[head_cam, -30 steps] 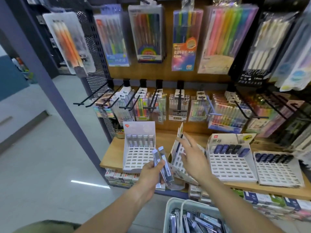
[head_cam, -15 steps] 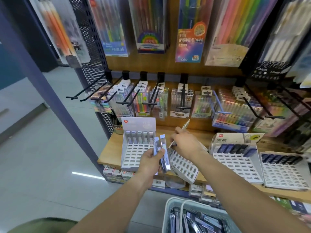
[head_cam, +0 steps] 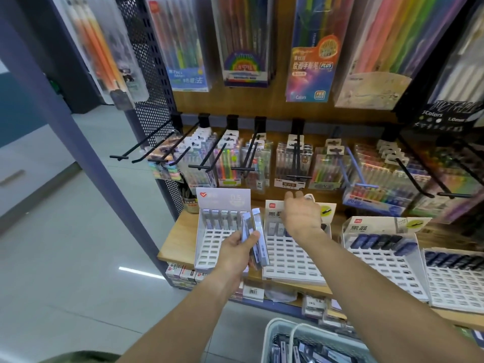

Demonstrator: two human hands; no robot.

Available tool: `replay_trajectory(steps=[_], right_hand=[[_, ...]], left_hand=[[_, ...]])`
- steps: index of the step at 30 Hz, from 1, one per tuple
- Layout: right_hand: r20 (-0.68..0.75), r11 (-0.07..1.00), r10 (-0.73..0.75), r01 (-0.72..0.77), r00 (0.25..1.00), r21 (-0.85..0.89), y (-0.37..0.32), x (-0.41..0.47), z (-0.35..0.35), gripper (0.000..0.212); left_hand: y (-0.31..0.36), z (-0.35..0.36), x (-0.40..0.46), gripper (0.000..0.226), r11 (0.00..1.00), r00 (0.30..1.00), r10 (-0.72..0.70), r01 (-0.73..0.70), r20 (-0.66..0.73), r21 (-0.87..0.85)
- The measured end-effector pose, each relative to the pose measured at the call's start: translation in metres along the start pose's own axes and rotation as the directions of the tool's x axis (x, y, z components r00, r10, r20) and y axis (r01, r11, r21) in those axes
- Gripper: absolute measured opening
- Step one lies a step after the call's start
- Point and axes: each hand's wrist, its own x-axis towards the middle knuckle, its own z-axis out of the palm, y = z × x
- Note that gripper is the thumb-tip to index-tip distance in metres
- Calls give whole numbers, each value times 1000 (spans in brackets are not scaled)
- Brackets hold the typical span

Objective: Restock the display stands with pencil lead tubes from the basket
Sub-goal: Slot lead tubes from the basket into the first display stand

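My left hand [head_cam: 237,251] grips a small bunch of pencil lead tubes [head_cam: 258,235] upright, in front of the gap between two white display stands. The left stand [head_cam: 210,251] has one row of grey tubes along its top and bare slots below. The second stand [head_cam: 290,260] sits flat on the wooden shelf [head_cam: 174,239]. My right hand [head_cam: 301,216] hovers over its header card with the fingers relaxed and holds nothing. A white basket [head_cam: 272,334] with many more tubes [head_cam: 306,355] is at the bottom edge.
Two more white stands, the third stand [head_cam: 379,260] and the fourth stand [head_cam: 455,284], hold rows of dark blue tubes to the right. Black peg hooks [head_cam: 209,163] with pen packs jut out above the shelf. Small boxes [head_cam: 183,273] line the shelf below. Grey floor lies to the left.
The second stand, held tilted by my right hand before, now sits flat on the shelf and my right hand has let go of it. My left hand keeps its tubes.
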Motion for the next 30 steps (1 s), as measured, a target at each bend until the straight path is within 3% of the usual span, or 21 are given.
replay_trajectory(steps=[3, 5, 7, 8, 9, 11, 17, 23, 30], right_hand=[[-212, 991, -21, 49, 977, 128, 2, -21, -3, 45], [-281, 899, 38, 89, 959, 428, -1, -40, -6, 33], [-51, 637, 97, -23, 994, 771, -8, -55, -13, 29], [105, 486, 51, -116, 993, 866, -14, -62, -16, 32], [212, 379, -24, -187, 977, 906, -19, -67, -16, 36], [274, 292, -155, -221, 949, 931, -31, -73, -12, 43], [203, 290, -244, -128, 948, 948, -63, -70, 0, 42], [-18, 266, -60, 34, 998, 963, -97, -51, 3, 35], [-173, 400, -153, 221, 973, 889, -133, -23, 24, 37]], left_hand=[[-2, -8, 1, 16, 1000, 1000, -12, 12, 8, -14], [-4, -15, 0, 15, 1000, 1000, -22, 22, 7, -22], [-5, -23, -2, 17, 999, 999, -32, 33, 8, -35], [-5, -27, -3, 18, 999, 999, -34, 34, 12, -42], [-5, -31, -5, 20, 999, 999, -32, 32, 21, -40], [-7, -40, -10, 22, 999, 999, -27, 28, 44, -29], [-12, -62, -14, 20, 996, 999, -9, 12, 33, -94], [-20, -93, 3, 25, 995, 988, -34, 18, -153, -103], [-27, -103, 19, 28, 996, 985, 6, -20, -170, -85]])
